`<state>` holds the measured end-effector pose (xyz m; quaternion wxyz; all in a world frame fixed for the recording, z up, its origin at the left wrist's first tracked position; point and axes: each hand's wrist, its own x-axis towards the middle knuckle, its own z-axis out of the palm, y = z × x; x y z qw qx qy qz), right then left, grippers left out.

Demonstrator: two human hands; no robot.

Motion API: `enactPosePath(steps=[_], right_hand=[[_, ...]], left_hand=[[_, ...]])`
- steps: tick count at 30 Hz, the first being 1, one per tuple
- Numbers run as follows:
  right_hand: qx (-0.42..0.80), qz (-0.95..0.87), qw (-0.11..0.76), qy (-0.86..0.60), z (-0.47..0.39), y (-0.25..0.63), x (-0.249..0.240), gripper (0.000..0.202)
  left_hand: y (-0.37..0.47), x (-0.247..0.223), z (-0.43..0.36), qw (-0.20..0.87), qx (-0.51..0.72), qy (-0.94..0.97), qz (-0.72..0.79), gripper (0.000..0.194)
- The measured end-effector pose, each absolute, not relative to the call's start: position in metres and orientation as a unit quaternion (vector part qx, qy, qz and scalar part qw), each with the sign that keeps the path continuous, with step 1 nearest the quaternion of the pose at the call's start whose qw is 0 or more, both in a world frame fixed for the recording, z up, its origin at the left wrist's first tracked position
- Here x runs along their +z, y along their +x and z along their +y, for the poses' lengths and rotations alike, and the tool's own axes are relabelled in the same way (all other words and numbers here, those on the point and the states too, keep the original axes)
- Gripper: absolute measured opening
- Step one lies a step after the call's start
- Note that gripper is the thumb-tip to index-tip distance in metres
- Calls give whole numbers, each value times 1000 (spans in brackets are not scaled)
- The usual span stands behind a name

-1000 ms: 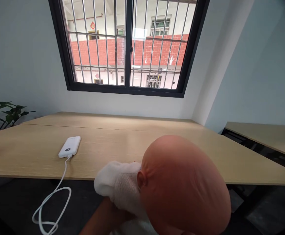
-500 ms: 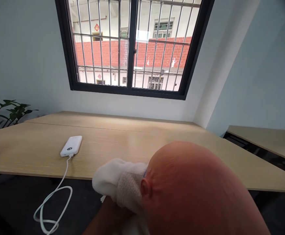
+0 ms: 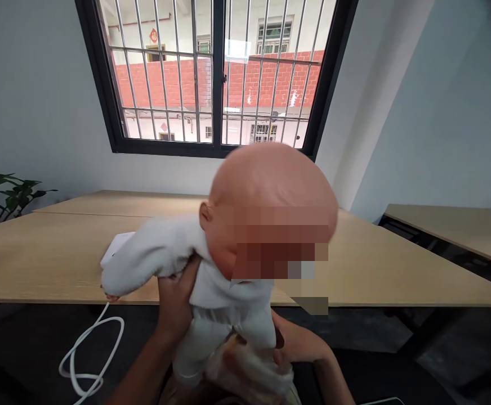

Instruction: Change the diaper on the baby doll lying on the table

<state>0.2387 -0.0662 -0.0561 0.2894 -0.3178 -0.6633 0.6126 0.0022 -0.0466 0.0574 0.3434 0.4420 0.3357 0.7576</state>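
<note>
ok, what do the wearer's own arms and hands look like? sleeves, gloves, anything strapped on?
Plain human arms. The left hand and right hand show no glove. No sleeve, watch, band or cable shows on the left forearm or right forearm. Both hands are partly hidden, so rings can't be ruled out.

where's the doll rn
In the head view, the doll is at the centre, in front of the table, the left hand holding it under one arm.
</note>
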Motion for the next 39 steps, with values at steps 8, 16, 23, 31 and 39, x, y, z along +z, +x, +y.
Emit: enactPosePath(steps=[8, 16, 23, 31, 39], right_hand=[[622, -652, 282, -329, -61, 264, -25, 89], [278, -700, 559, -346, -33, 214, 117, 77], [136, -613, 661, -411, 18, 196, 156, 71], [164, -582, 645, -468, 94, 200, 106, 65], [151, -638, 571, -493, 114, 190, 72, 44]], left_hand=[[-5, 89, -13, 373, 816, 386, 213, 46], [11, 141, 1, 338, 790, 476, 187, 35], [22, 166, 44, 338, 747, 550, 161, 51], [13, 113, 119, 376, 649, 582, 315, 57], [16, 59, 159, 361, 581, 625, 376, 62]])
